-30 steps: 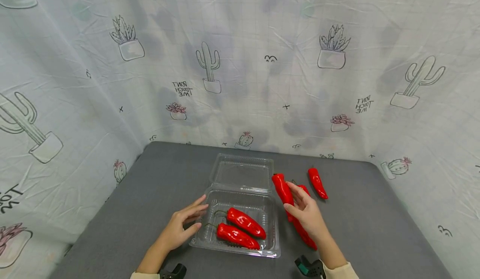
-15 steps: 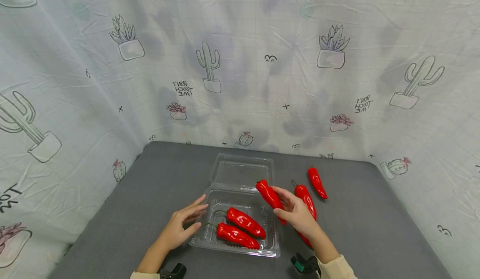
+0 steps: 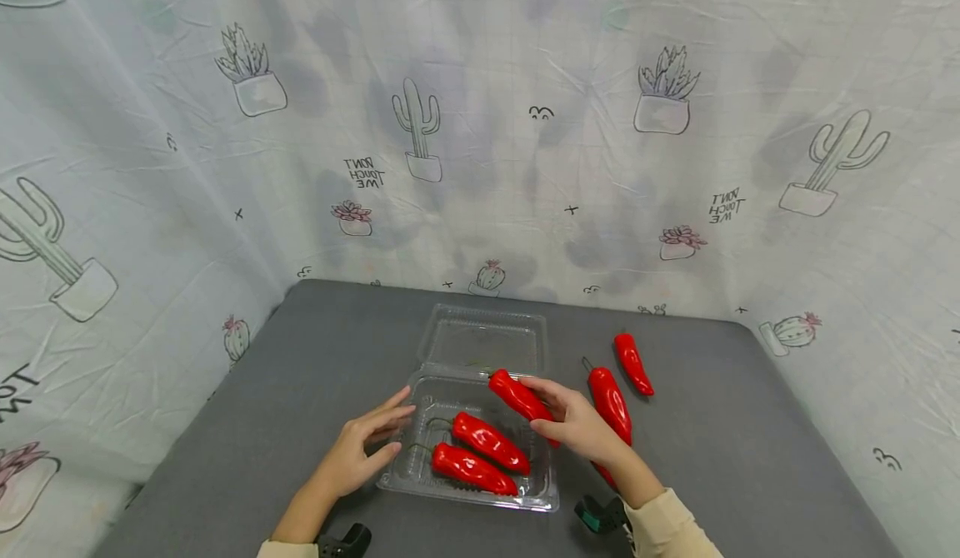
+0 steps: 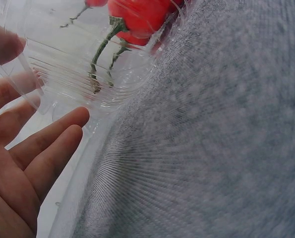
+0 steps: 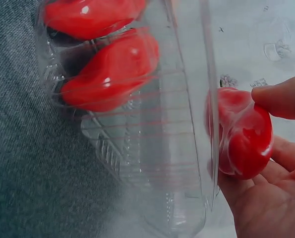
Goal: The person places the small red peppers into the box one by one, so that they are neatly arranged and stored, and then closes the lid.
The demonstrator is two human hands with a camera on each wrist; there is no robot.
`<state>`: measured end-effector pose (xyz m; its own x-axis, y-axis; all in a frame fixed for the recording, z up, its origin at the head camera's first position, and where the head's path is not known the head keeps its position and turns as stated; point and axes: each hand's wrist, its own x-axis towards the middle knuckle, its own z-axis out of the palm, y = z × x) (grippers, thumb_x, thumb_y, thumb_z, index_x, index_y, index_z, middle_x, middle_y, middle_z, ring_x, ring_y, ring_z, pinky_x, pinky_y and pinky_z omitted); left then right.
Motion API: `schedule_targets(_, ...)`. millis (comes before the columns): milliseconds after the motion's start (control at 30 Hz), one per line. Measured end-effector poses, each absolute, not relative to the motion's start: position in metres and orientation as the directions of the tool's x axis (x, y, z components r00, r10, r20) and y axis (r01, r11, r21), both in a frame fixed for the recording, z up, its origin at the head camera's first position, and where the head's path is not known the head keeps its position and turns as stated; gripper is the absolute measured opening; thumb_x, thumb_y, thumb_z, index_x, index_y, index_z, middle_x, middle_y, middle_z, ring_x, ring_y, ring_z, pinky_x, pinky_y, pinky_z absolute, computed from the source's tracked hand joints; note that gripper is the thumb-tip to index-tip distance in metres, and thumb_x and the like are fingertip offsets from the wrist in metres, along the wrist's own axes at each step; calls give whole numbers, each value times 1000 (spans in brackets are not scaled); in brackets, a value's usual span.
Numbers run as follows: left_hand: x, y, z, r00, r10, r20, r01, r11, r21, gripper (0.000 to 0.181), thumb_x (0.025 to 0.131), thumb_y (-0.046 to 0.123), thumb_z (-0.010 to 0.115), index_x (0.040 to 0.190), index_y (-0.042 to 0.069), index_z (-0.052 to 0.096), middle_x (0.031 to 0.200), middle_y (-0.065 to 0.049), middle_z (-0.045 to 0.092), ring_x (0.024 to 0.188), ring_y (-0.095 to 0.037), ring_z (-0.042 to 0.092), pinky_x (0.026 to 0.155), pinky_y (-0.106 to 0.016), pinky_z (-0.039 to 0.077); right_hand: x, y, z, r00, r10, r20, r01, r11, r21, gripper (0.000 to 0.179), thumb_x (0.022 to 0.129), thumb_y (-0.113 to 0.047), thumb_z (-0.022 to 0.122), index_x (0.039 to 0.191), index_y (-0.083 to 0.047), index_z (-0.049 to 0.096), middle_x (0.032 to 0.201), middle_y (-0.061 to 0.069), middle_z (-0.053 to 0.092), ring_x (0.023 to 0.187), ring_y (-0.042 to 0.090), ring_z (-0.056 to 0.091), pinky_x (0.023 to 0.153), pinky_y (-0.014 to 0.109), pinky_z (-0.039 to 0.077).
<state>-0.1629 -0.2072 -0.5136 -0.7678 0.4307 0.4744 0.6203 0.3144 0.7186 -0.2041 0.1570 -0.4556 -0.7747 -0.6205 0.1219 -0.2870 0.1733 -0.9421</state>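
Note:
My right hand [image 3: 581, 429] grips a red pepper [image 3: 516, 395] between thumb and fingers. It holds the pepper over the right side of a clear plastic clamshell box [image 3: 420, 485]. In the right wrist view, the held pepper [image 5: 246, 136] shows beside the upper rim of the box wall. Inside the box lie two red peppers, a rear one [image 3: 491, 443] and a front one [image 3: 474, 470], their green stems pointing left. At the left wall of the box is my left hand [image 3: 356, 456], fingers extended, the fingertips [image 4: 78, 116] close by the clear plastic.
The box's lid [image 3: 487, 341] lies folded back behind it. Right of the box are a long red pepper [image 3: 609, 404], another [image 3: 633, 365] farther back, and one [image 3: 604, 475] mostly hidden by my right forearm. A patterned cloth [image 3: 495, 125] hangs behind the grey table [image 3: 337, 333].
My right hand has carried the pepper leftward, from above the peppers on the table to over the box. A pepper beneath it has come into view. The left hand stays put.

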Motion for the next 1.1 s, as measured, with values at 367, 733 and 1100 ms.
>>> schedule_targets(367, -162, -207, -512, -772, 420, 477, 617, 318, 720, 48, 87, -3, 60, 134, 0, 52, 148, -25, 35, 111, -27, 63, 86, -31, 56, -206, 137, -451, -756, -650, 77, -318, 262, -911, 56, 89, -4, 61, 142, -4, 42, 134, 15, 52, 105, 24, 55, 82, 20, 50)
schedule_targets(733, -161, -206, -510, -782, 422, 458, 603, 328, 727, 48, 87, -1, 60, 134, 1, 52, 149, -23, 35, 113, -25, 62, 88, -28, 54, -206, 124, -451, -732, -679, 61, -478, 448, -756, 57, 85, -6, 63, 140, -9, 47, 136, 4, 54, 108, 14, 54, 94, 29, 47)
schedule_targets(1100, -161, -205, -510, -780, 416, 467, 608, 329, 722, 48, 87, -2, 60, 134, 2, 52, 148, -24, 36, 111, -30, 62, 86, -30, 55, -207, 120, -451, -735, -677, 30, -493, 504, -709, 56, 86, -8, 64, 139, -3, 46, 137, 8, 53, 116, 21, 53, 100, 40, 46)
